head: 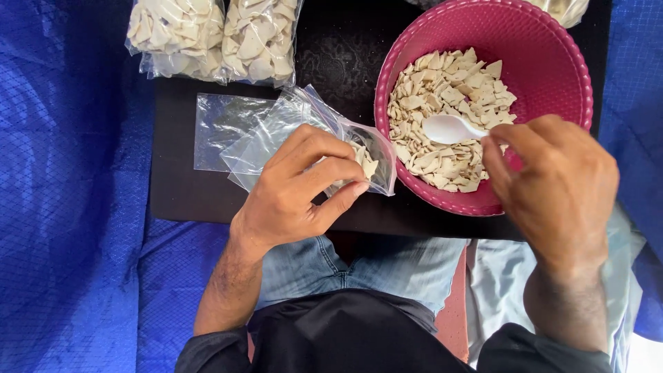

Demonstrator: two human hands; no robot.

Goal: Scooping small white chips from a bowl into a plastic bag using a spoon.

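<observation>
Two hands were busy: the left hand (300, 183) pinched a floppy, slippery clear plastic bag (304, 138) near its mouth; the right hand (552, 183) gripped a light white plastic spoon (447, 128) over probably brittle pale chips (449, 103).

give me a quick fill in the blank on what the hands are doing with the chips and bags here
1. The right hand holds a white ____ over the chips.
2. The pale chips lie in a round ____ basket.
3. The left hand holds open a clear plastic ____ with a few chips inside.
4. At the far edge of the black board stand ____ filled bags.

Missing words: spoon; pink; bag; two
</observation>
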